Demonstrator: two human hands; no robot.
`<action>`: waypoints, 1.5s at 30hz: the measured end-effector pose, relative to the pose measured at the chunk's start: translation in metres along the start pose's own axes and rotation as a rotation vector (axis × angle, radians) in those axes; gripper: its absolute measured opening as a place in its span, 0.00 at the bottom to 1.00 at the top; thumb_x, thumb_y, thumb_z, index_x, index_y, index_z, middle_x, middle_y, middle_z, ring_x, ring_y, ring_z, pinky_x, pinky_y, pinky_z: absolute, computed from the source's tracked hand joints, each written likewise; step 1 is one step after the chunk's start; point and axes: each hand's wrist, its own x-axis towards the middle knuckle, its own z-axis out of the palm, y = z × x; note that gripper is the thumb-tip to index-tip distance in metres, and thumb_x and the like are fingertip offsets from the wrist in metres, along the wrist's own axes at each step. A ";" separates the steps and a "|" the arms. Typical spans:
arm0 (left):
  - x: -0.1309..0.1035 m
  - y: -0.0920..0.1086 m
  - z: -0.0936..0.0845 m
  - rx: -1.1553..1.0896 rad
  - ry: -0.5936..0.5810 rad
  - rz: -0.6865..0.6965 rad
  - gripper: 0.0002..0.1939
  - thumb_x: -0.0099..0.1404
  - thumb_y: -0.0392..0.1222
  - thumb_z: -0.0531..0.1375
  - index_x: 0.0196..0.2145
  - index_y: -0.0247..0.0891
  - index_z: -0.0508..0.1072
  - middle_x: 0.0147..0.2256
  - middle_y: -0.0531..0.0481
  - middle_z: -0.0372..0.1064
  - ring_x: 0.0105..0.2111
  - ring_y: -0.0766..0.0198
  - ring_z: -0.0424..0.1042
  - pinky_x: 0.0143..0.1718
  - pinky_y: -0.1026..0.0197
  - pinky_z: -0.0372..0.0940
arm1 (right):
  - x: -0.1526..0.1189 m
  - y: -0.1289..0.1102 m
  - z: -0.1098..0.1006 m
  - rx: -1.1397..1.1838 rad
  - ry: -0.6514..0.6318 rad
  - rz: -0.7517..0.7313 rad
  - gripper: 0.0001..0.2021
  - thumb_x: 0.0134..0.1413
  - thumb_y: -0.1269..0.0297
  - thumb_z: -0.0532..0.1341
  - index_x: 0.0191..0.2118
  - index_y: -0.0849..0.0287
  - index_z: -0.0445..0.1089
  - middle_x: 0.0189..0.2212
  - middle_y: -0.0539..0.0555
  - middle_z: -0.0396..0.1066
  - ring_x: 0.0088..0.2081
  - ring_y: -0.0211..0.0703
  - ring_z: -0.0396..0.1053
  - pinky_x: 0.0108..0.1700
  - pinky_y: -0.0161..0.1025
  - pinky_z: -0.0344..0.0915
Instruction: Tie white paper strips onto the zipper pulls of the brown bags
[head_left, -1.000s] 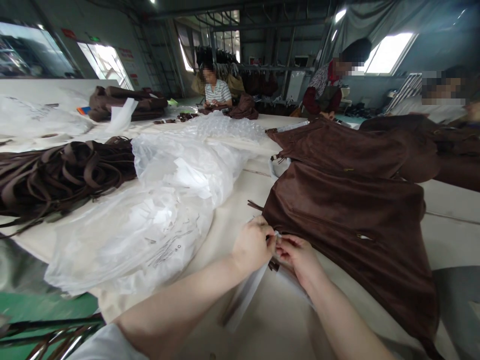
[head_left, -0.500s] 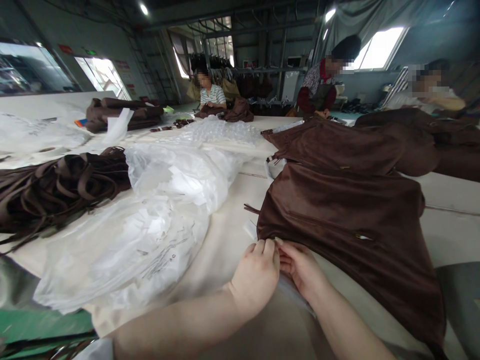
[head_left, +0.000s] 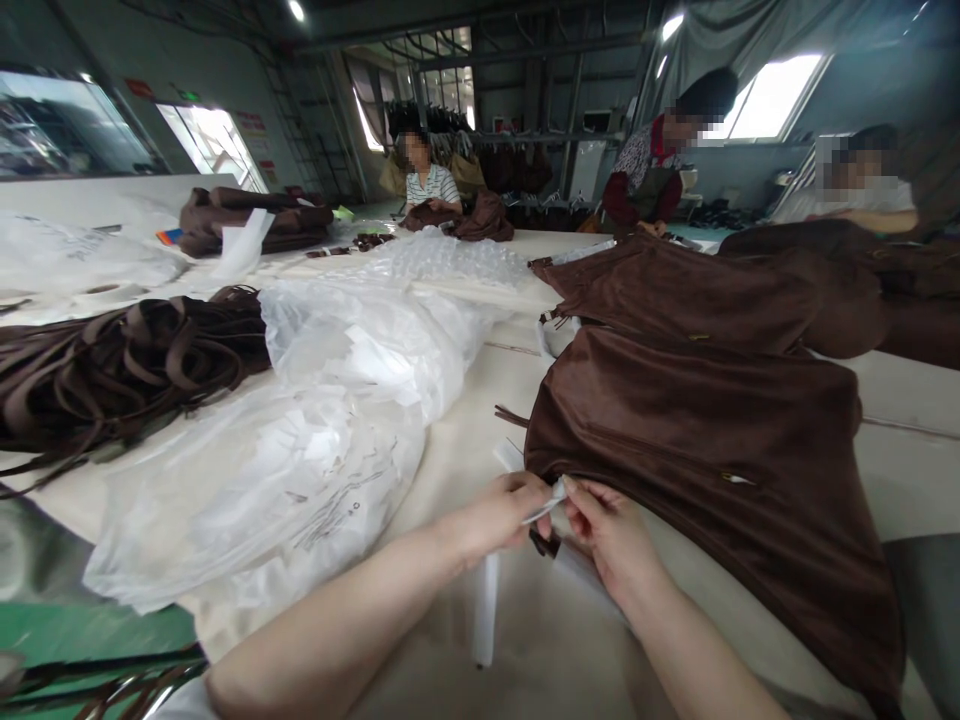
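A dark brown bag (head_left: 697,430) lies on the pale table, its left corner just beyond both hands. My left hand (head_left: 510,515) is closed on a thin white strip (head_left: 553,502) at that corner. The fingertips of my right hand (head_left: 607,530) pinch the same strip from the right. Under the hands a small dark strap end (head_left: 543,543) shows, with clear wrapping beside it. Another white strip (head_left: 486,612) hangs or lies below my left hand; its upper end is hidden.
Crumpled clear plastic bags (head_left: 262,490) lie left of centre, beside a heap of brown straps (head_left: 150,365). A second brown bag (head_left: 697,295) lies behind the first. Three people work across the table.
My hands have drawn slightly apart, and the white strip now shows between them. The lower white strip and the dark strap end have come into sight. The view has shifted slightly.
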 end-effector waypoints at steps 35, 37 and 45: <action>0.040 -0.014 -0.038 0.855 0.103 0.014 0.15 0.65 0.47 0.45 0.31 0.40 0.68 0.29 0.54 0.70 0.34 0.62 0.67 0.33 0.69 0.51 | -0.207 -0.074 -0.277 -0.597 0.844 -0.122 0.22 0.40 0.46 0.66 0.35 0.61 0.77 0.34 0.57 0.76 0.35 0.47 0.71 0.36 0.39 0.67; 0.041 -0.016 -0.039 0.856 0.100 0.015 0.15 0.65 0.48 0.45 0.32 0.40 0.68 0.30 0.55 0.71 0.35 0.62 0.67 0.34 0.69 0.51 | -0.210 -0.072 -0.269 -0.493 0.882 -0.216 0.20 0.37 0.49 0.69 0.32 0.60 0.77 0.34 0.56 0.76 0.35 0.47 0.71 0.36 0.38 0.66; 0.044 -0.022 -0.041 0.832 0.092 0.030 0.16 0.65 0.49 0.46 0.33 0.39 0.69 0.32 0.53 0.73 0.36 0.61 0.68 0.36 0.68 0.53 | -0.239 -0.049 -0.257 -0.407 1.004 -0.232 0.17 0.37 0.52 0.70 0.31 0.60 0.76 0.30 0.53 0.75 0.33 0.43 0.68 0.34 0.34 0.65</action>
